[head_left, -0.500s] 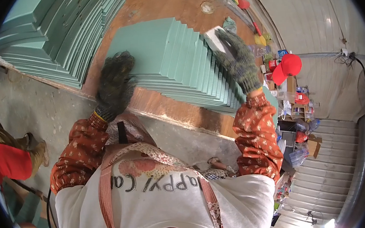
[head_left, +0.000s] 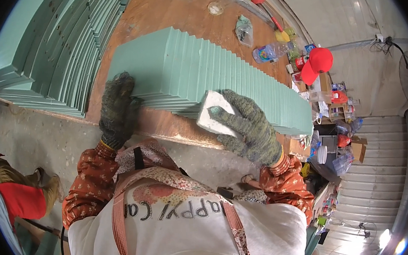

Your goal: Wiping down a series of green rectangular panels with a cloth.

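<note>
Your right hand [head_left: 250, 128], gloved in mottled green knit, is closed on a white block [head_left: 211, 123], its fingers laid across the top; the block sits at the near edge of the green boards [head_left: 157, 59], though you can't tell here whether it touches them. Your left hand [head_left: 118, 103], in a darker glove, lies at the left end of those boards by the near corner, fingers close together; whether they pinch an edge cannot be told. The boards lie in a stepped stack, fanned out to the right, on the brown table [head_left: 181, 8]. To your left, a larger stack [head_left: 45, 63] of similar boards stands on the same table. Beyond your right hand, toward the far edge, lie a plastic bag [head_left: 244, 30] and a clear bottle [head_left: 268, 53]. Farther right is a red cap [head_left: 319, 63]. At far left, another person shows partly, with red cloth [head_left: 23, 199] at the legs.
</note>
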`<state>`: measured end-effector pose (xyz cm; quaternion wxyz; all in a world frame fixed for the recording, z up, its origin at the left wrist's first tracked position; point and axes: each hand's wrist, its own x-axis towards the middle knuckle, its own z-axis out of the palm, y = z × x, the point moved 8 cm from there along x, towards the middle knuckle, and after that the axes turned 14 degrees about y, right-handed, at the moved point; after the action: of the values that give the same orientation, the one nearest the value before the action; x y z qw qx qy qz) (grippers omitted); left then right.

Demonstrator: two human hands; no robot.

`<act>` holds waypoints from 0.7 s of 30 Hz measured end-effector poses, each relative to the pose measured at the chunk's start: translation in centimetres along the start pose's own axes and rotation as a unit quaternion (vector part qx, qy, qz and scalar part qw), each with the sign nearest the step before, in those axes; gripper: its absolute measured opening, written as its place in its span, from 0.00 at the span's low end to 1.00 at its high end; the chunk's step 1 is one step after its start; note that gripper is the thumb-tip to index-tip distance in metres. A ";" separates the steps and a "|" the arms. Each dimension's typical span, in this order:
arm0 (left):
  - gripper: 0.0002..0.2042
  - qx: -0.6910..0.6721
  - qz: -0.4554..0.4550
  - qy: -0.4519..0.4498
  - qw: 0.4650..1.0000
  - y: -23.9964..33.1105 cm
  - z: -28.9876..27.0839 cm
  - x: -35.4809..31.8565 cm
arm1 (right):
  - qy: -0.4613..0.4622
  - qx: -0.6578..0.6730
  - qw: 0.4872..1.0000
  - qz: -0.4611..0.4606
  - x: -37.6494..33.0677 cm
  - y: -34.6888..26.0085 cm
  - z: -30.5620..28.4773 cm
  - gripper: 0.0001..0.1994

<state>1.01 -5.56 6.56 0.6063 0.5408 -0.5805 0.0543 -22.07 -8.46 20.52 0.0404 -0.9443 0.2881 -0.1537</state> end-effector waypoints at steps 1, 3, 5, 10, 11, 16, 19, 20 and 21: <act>0.22 -0.010 0.007 -0.001 1.000 -0.1 0.0 -0.1 | -0.002 0.005 1.000 -0.003 0.6 0.1 -0.3 0.30; 0.21 -0.019 0.017 -0.001 1.000 0.1 -0.4 -0.2 | 0.007 0.016 1.000 -0.003 2.0 0.7 -0.9 0.30; 0.21 0.003 -0.001 -0.016 1.000 -0.2 0.2 -0.4 | 0.029 0.012 0.999 -0.012 3.2 3.2 -0.4 0.29; 0.21 -0.011 -0.009 -0.007 1.000 -0.4 0.1 -0.6 | 0.048 0.093 0.991 0.087 8.5 10.2 0.8 0.26; 0.21 -0.017 -0.016 -0.005 1.000 -0.5 0.1 -0.6 | 0.049 0.087 0.988 0.115 9.3 11.6 1.1 0.26; 0.20 0.011 -0.002 -0.004 1.000 -0.1 0.4 -0.3 | 0.053 -0.007 0.997 0.055 11.1 14.9 1.3 0.26; 0.20 0.020 -0.024 0.000 1.000 -0.3 0.2 -0.4 | 0.055 0.030 0.994 0.084 10.3 14.3 1.3 0.27; 0.20 0.023 -0.037 0.005 0.999 -0.5 0.1 -0.4 | 0.052 0.077 0.988 0.124 9.5 14.0 1.4 0.27; 0.20 0.029 -0.036 0.005 0.999 -0.4 -0.1 -0.4 | 0.046 0.066 0.992 0.101 8.8 12.8 1.4 0.27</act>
<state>1.18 -5.42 6.01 0.5951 0.5781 -0.5558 0.0518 -21.54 -24.02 19.37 0.1042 -0.8976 0.3730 -0.2107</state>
